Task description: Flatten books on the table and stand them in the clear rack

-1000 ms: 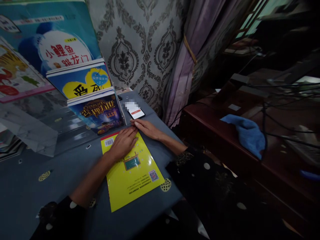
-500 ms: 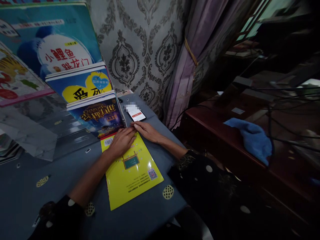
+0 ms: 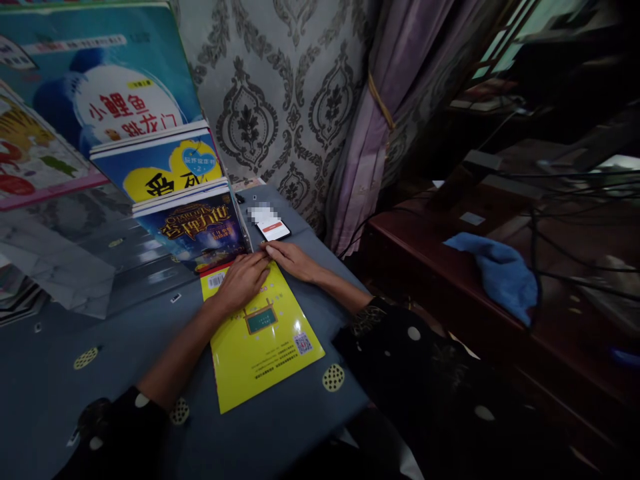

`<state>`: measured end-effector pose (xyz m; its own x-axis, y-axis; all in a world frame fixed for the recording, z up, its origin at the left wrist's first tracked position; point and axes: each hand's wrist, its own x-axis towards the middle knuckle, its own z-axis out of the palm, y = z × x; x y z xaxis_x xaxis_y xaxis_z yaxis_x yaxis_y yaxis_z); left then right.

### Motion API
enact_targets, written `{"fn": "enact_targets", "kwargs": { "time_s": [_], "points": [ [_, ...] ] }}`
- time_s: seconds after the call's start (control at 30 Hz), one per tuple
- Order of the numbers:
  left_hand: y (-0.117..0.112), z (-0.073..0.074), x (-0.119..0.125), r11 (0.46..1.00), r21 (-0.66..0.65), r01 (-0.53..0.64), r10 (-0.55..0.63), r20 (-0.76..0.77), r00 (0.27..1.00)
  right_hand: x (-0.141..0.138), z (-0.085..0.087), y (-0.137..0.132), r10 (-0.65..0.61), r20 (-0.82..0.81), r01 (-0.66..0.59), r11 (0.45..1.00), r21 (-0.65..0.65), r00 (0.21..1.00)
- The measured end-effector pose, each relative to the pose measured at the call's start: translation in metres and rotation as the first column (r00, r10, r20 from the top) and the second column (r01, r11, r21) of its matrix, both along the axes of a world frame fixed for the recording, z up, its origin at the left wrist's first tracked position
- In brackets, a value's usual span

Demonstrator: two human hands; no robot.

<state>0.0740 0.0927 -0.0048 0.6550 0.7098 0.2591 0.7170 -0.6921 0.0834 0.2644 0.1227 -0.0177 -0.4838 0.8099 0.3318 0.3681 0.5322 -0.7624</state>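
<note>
A yellow booklet (image 3: pixel 270 360) lies on the table with a barcode, a small chalkboard picture and a QR code on its cover. My left hand (image 3: pixel 244 280) rests flat across its upper part, fingers stretched toward the right edge. Beside the booklet's upper right corner, my right hand (image 3: pixel 290 260) lies with fingers extended, their tips meeting those of the left. Neither hand grasps anything that I can see. A dark blue book (image 3: pixel 200 230) stands in a rack just behind the left fingertips. Beyond the right hand is a phone (image 3: pixel 274 230) with a lit screen.
More picture books, one blue and yellow (image 3: pixel 165 167) and one teal (image 3: pixel 140 73), stand behind in the clear rack (image 3: pixel 75 267). The grey-blue tablecloth (image 3: pixel 135 347) covers the table. A purple curtain (image 3: pixel 367 147) hangs behind. To the right, a dark red desk (image 3: pixel 420 253) holds a blue cloth (image 3: pixel 505 270) and cables.
The view has shifted very slightly. Both hands keep the same pose, and the yellow booklet stays where it was.
</note>
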Motion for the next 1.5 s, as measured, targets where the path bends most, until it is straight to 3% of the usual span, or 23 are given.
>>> {"fn": "enact_targets", "kwargs": {
  "time_s": [1.03,1.5],
  "points": [
    [-0.009,-0.007,0.001,0.996,0.057,0.068,-0.074,0.105,0.992,0.012,0.001,-0.012,-0.002,0.174,-0.020,0.992,0.128,0.985],
    [-0.022,-0.002,0.004,0.993,0.007,0.115,-0.115,0.067,0.991,0.019,0.010,-0.032,0.026,0.180,-0.042,0.995,0.086,0.983]
  ]
}}
